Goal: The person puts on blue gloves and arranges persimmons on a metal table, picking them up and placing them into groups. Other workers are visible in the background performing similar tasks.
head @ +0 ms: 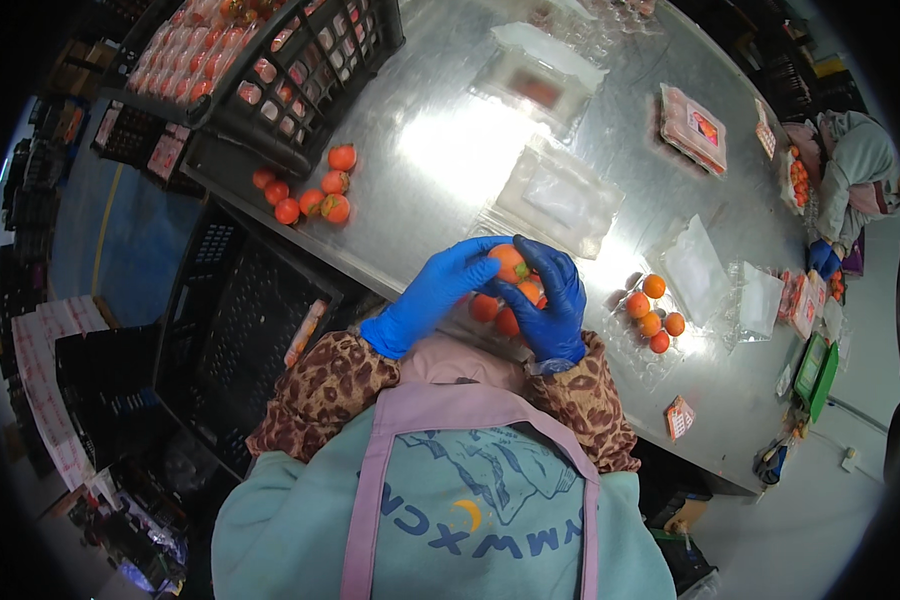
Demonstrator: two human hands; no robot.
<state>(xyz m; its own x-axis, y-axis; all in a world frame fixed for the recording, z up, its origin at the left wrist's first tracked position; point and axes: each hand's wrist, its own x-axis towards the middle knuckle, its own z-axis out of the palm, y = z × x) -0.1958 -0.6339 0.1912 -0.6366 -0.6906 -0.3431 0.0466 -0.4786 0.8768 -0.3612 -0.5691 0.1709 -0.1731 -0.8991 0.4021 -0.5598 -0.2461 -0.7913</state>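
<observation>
Between my blue-gloved hands is an orange persimmon with a green calyx. My left hand has its thumb and fingers on the fruit's left side. My right hand curls around the right side of it. Right below sits a clear plastic clamshell tray close to my apron, partly covered by my hands. Several persimmons lie in it, and one shows between my right thumb and fingers; whether that one is gripped is unclear. Another clear tray to the right holds several persimmons.
Loose persimmons lie by a black crate of packed fruit on the steel table. Open clamshells, a closed labelled pack and a green scale stand around. A co-worker is at the far right; an empty-looking crate stands left.
</observation>
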